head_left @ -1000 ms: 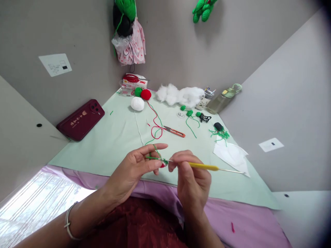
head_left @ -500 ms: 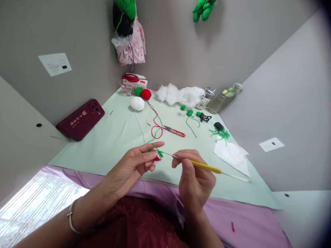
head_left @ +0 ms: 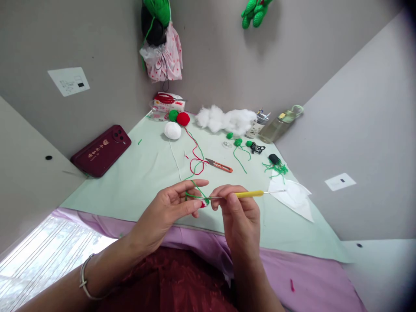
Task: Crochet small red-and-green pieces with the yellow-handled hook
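My left hand (head_left: 172,208) pinches a tiny red and green crochet piece (head_left: 204,202) between thumb and fingers, with green yarn (head_left: 195,187) looped over the forefinger. My right hand (head_left: 238,216) is closed on a yellow-handled crochet hook (head_left: 248,194), whose tip meets the piece. Both hands hover over the near edge of a pale green mat (head_left: 146,173). The green and red strands run back to small yarn balls (head_left: 179,117) at the far end.
On the mat lie red-handled snips (head_left: 219,164), a white yarn ball (head_left: 172,130), white stuffing (head_left: 227,119), small green crochet bits (head_left: 238,142), white paper (head_left: 292,197) and a bottle (head_left: 279,123). A maroon phone (head_left: 101,150) leans at the left wall. Purple cloth (head_left: 308,281) covers my lap.
My right hand swung the hook from pointing down to the right up to nearly level and moved left, bringing its tip back into the piece. My left hand barely shifted.
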The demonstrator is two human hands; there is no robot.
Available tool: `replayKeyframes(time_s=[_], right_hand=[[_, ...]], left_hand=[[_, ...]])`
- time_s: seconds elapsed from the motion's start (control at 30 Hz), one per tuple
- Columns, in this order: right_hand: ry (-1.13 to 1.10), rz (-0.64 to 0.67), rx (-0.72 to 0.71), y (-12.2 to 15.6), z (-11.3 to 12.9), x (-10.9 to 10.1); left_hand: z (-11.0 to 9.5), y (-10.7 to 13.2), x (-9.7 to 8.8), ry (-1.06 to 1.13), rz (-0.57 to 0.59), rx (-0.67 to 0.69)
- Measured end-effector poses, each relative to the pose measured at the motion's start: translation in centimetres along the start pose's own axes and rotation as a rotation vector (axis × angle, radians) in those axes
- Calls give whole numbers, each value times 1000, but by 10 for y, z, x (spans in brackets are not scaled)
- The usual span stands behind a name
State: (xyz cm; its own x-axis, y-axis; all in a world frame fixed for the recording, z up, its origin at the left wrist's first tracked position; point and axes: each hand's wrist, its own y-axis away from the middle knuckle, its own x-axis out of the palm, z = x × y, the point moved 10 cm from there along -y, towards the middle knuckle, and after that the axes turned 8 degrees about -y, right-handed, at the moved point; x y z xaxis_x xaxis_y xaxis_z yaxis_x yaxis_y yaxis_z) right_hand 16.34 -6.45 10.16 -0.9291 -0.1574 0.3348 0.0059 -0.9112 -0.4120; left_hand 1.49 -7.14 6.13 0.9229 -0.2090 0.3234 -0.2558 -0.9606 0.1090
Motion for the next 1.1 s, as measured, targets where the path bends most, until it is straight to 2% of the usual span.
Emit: replayKeyframes(time_s=[0.2, 0.43, 0.67, 0.9, 1.0, 1.1], right_hand=[[164, 78, -85, 5, 14, 7], [503, 204, -350, 22, 39, 25], [853, 313, -579, 40, 47, 51], [760, 274, -579, 38, 46, 46], [841, 250, -680, 45, 40, 49], [898, 137, -796, 55, 35, 42]], left_hand=[[-1, 1, -4, -80, -17, 27], [-10, 3, -10, -231, -116, 76], [-17, 8, -11, -355, -187, 154], [-22, 12, -12, -387, -230, 218], [-14, 10, -11, -319, -193, 175], [-5, 7, -8, -161, -135, 111]])
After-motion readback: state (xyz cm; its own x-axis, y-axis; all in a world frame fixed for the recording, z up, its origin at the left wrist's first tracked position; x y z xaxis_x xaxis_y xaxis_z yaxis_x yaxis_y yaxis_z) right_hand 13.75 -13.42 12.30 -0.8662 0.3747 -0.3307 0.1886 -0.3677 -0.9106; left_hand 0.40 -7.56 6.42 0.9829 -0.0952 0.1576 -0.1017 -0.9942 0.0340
